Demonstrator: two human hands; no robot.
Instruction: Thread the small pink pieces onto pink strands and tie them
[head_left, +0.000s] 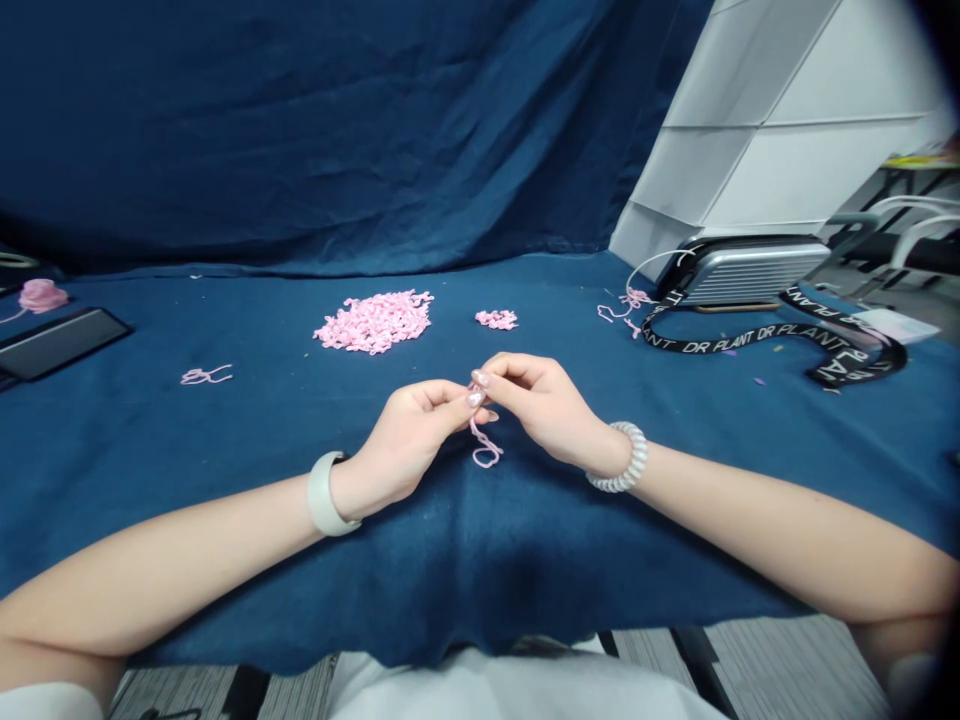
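Both hands meet over the middle of the blue cloth, fingertips touching. My left hand (pixel 420 430) pinches a strand of pink yarn (pixel 486 455), whose looped end hangs below the fingers. Pressed against the same yarn from the right are the thumb and index finger of my right hand (pixel 544 405). The part of the yarn between the fingertips is mostly hidden. Beyond the hands lies a large heap of small pink yarn pieces (pixel 375 321), with a smaller pink cluster (pixel 496 319) to its right.
Loose pink strands (pixel 206 376) lie at left, near a dark phone-like device (pixel 64 343) and a pink yarn ball (pixel 42 295). At right are a silver case (pixel 757 273), a black lettered strap (pixel 697 346) and pink scraps (pixel 634 298). Blue fabric (pixel 337 130) rises behind.
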